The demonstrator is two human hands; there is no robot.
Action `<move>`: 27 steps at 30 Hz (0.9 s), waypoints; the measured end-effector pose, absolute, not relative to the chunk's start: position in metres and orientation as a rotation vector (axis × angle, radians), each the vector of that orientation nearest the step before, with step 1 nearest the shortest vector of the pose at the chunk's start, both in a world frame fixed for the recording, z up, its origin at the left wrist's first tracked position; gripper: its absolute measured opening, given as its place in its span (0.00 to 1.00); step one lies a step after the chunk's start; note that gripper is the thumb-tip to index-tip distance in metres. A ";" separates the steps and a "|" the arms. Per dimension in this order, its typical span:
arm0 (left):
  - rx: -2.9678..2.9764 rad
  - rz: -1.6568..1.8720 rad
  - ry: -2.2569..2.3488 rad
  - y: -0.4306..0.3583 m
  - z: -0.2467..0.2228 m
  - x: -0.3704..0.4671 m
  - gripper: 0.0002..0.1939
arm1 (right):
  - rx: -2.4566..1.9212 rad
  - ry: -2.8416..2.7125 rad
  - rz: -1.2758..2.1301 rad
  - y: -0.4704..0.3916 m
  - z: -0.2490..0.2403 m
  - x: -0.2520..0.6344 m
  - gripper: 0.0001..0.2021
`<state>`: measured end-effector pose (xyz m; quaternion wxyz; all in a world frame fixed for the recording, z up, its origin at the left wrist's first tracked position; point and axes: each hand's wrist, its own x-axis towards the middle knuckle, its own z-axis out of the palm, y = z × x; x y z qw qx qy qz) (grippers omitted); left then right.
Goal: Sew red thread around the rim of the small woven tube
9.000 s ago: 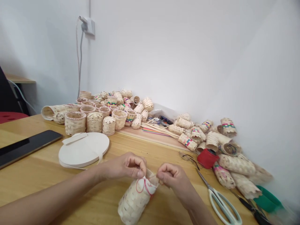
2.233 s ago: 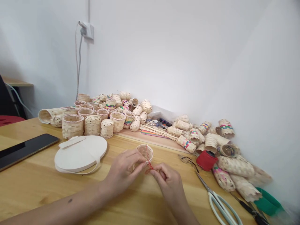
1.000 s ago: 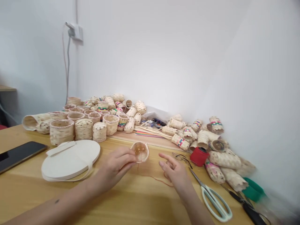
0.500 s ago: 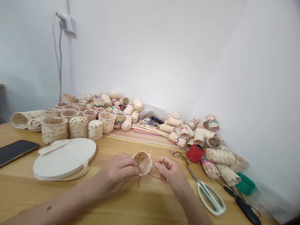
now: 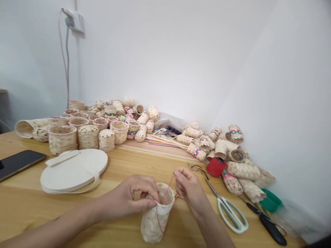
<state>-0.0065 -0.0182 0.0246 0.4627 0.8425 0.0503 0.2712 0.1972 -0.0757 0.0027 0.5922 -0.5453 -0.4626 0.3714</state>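
**Basket rim pinched between both hands, red thread drawn up at one o'clock**

Basket first: the small pale woven bamboo basket [image 5: 157, 213] stands upright on the light wooden table [image 5: 31, 203], long axis vertical, mouth up. The left hand [image 5: 131, 198] sits at its nine o'clock, thumb and fingers closed on the rim. The right hand [image 5: 190, 193] lies at two o'clock, fingertips pinched shut on the thin red thread [image 5: 169, 186] rising from the rim. White-handled scissors [image 5: 227, 210] lie at three o'clock, apart.

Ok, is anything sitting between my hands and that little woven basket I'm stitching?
Nothing visible. The left hand grips the rim of the woven basket, and the right hand beside it pinches the red thread rising from the rim.
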 end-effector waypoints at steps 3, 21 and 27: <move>2.098 0.844 0.254 -0.014 0.021 -0.006 0.07 | -1.351 -1.071 0.669 -0.074 0.002 0.195 0.15; 2.479 1.369 0.386 -0.014 -0.005 0.001 0.08 | -1.489 -1.859 -0.035 -0.087 -0.007 0.159 0.11; 2.538 1.391 0.561 0.000 -0.002 -0.005 0.07 | -1.249 -1.909 0.986 -0.101 0.004 0.154 0.11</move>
